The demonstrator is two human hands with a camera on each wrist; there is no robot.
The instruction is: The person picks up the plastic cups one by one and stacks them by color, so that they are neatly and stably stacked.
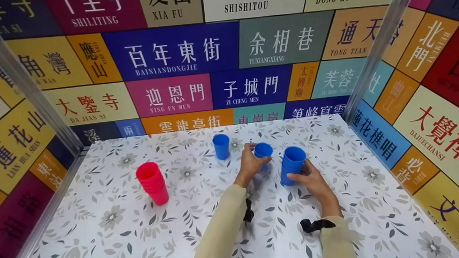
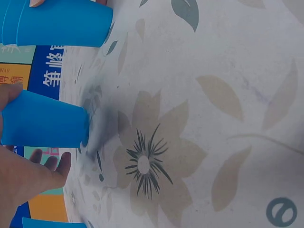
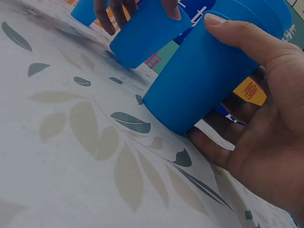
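A single blue cup (image 1: 263, 150) is upright in my left hand (image 1: 250, 163), thumb and fingers on its sides near the rim. In the left wrist view that cup (image 2: 45, 118) has its base close over the tabletop, above a shadow. My right hand (image 1: 311, 179) grips a stack of blue cups (image 1: 292, 167) standing just to the right. The right wrist view shows the thumb across the front of the stack (image 3: 204, 71) and the other fingers behind it. Another blue cup (image 1: 221, 147) stands alone further back to the left.
A stack of red cups (image 1: 153, 183) stands on the left of the table. White floral cloth (image 1: 187, 218) covers the tabletop. Walls with coloured sign panels (image 1: 169, 51) enclose the back and both sides, with clear corner posts (image 1: 379, 47).
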